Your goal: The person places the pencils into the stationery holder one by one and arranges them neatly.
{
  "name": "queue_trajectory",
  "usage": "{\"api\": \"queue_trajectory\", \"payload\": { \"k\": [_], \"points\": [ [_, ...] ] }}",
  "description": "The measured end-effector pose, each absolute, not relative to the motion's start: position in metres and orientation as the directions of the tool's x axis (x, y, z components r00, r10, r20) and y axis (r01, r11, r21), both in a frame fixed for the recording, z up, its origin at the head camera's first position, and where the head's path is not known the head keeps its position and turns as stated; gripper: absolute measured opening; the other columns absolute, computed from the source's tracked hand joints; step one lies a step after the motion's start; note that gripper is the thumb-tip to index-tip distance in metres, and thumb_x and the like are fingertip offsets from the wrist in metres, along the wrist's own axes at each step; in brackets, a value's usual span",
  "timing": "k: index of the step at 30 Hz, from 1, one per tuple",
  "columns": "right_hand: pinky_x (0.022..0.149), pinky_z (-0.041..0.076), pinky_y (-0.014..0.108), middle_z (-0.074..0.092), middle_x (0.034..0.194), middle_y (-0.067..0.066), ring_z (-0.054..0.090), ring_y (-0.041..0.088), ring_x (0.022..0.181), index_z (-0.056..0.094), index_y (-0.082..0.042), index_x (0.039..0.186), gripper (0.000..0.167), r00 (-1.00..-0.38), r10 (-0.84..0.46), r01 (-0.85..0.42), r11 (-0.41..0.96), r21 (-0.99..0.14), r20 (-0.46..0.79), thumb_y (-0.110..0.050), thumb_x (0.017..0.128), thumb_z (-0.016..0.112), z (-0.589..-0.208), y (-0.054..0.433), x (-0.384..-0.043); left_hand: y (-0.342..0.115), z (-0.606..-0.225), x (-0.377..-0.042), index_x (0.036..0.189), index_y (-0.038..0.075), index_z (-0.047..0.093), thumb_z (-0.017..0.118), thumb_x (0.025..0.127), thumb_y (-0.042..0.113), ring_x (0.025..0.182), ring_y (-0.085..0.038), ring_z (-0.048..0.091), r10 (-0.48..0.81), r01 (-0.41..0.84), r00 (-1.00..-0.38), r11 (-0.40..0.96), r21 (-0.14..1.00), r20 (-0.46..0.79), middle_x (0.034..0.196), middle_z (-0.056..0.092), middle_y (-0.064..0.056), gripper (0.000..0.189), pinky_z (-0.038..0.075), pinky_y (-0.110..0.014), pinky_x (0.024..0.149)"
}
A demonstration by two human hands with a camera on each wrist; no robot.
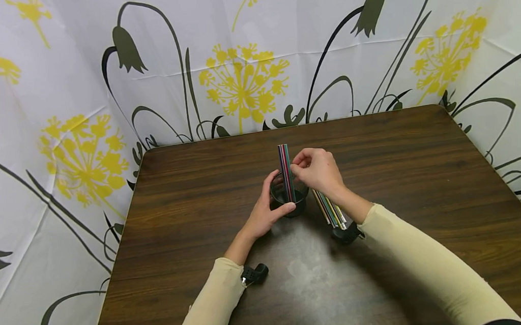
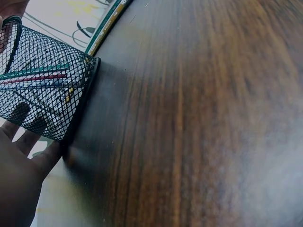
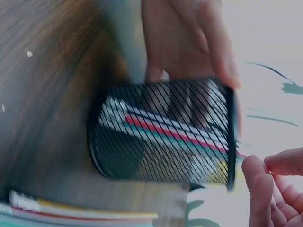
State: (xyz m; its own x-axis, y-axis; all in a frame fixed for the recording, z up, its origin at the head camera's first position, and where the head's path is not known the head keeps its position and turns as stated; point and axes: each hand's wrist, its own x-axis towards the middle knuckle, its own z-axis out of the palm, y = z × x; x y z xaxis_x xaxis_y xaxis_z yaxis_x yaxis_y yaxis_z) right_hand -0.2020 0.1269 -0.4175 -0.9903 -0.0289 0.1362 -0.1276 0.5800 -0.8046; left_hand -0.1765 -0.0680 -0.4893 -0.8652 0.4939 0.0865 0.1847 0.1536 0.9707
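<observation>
A black mesh pencil cup (image 1: pixel 300 209) stands on the table, with my left hand (image 1: pixel 262 213) gripping it, thumb on the near side and fingers round the far side. Several coloured pencils (image 1: pixel 284 160) rise from it in a tight upright bundle, and their lower parts show through the mesh wall (image 3: pixel 156 161) in the right wrist view. Above the rim, my right hand (image 1: pixel 318 170) has its thumb and forefinger pinched together at the teal side of the bundle. The fingers partly cover what they pinch, seemingly one pencil.
More coloured pencils (image 1: pixel 328 210) lie side by side on the brown wooden table (image 1: pixel 190 209), to the right of the cup and partly under my right wrist. Black wrist cameras (image 1: pixel 255 274) hang below both forearms. A white curtain (image 1: pixel 164 104) with printed flowers backs the table.
</observation>
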Motion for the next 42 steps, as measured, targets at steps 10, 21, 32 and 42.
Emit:
{"api": "queue_trajectory", "payload": {
  "k": [10, 21, 32, 42],
  "points": [
    [0.053, 0.051, 0.028, 0.071, 0.077, 0.008, 0.070, 0.025, 0.066, 0.070, -0.008, 0.091, 0.016, -0.999, -0.010, 0.025, 0.588, -0.809, -0.038, -0.024, 0.090, 0.070, -0.426, 0.178, -0.211, -0.067, -0.482, -0.173, 0.156, 0.013, 0.013, 0.068, 0.091, 0.012, 0.139, -0.036, 0.032, 0.490, 0.216, -0.864, 0.155, 0.964, 0.115, 0.151, 0.034, -0.016, 0.085, 0.024, -0.060, 0.110],
    [0.056, 0.054, 0.031, 0.070, 0.082, 0.007, 0.067, 0.017, 0.066, 0.068, -0.006, 0.099, 0.020, -0.938, -0.095, 0.176, 0.696, -0.696, -0.333, -0.024, 0.090, 0.070, -0.472, 0.214, -0.211, -0.067, -0.506, -0.181, 0.156, 0.026, 0.016, 0.072, 0.089, 0.029, 0.138, -0.022, 0.036, 0.465, 0.231, -0.876, 0.167, 0.959, 0.129, 0.149, 0.037, -0.001, 0.088, 0.028, -0.054, 0.110],
    [0.055, 0.054, 0.031, 0.069, 0.078, 0.004, 0.066, 0.016, 0.062, 0.069, -0.007, 0.097, 0.023, -0.937, -0.104, 0.171, 0.694, -0.700, -0.332, -0.029, 0.090, 0.072, -0.487, 0.217, -0.214, -0.067, -0.507, -0.181, 0.157, 0.026, 0.015, 0.071, 0.090, 0.028, 0.139, -0.025, 0.035, 0.470, 0.230, -0.873, 0.160, 0.960, 0.131, 0.149, 0.036, -0.001, 0.087, 0.028, -0.055, 0.109],
    [0.054, 0.053, 0.030, 0.069, 0.071, 0.002, 0.066, 0.015, 0.060, 0.070, -0.008, 0.094, 0.017, -0.940, -0.103, 0.159, 0.713, -0.683, -0.326, -0.024, 0.090, 0.071, -0.486, 0.216, -0.214, -0.068, -0.505, -0.180, 0.157, 0.024, 0.013, 0.070, 0.091, 0.020, 0.140, -0.030, 0.033, 0.481, 0.221, -0.868, 0.153, 0.963, 0.123, 0.152, 0.034, -0.008, 0.088, 0.026, -0.057, 0.110]
  ]
}}
